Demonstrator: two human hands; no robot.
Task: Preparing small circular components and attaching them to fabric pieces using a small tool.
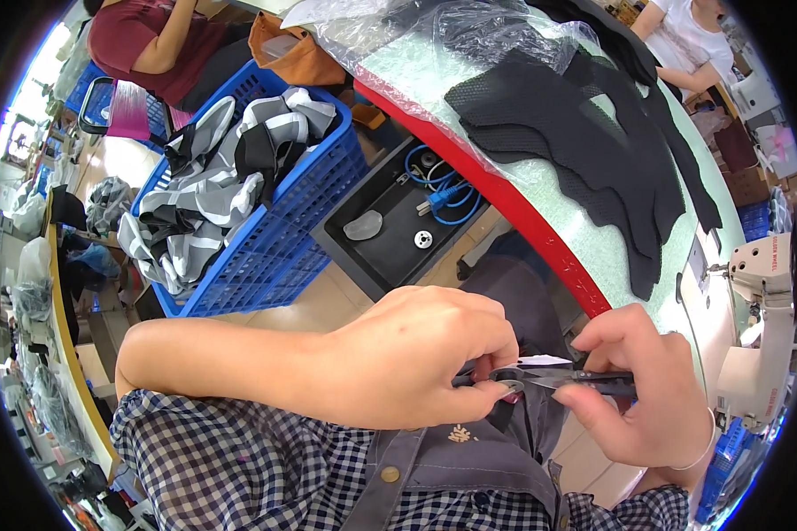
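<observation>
In front of my grey apron, my left hand pinches a small piece with a pale curved edge between thumb and fingers. Most of that piece is hidden by the fingers, so its kind is unclear. My right hand grips small scissors with metal blades and a dark handle. The blades point left and meet the pinched piece at my left fingertips. Whether they are cutting into it cannot be made out.
A blue plastic basket of grey, white and black fabric pieces stands at left. Beside it, a black drawer holds a blue cable. Black mesh panels lie on the red-edged table. A sewing machine is at right; two people sit beyond.
</observation>
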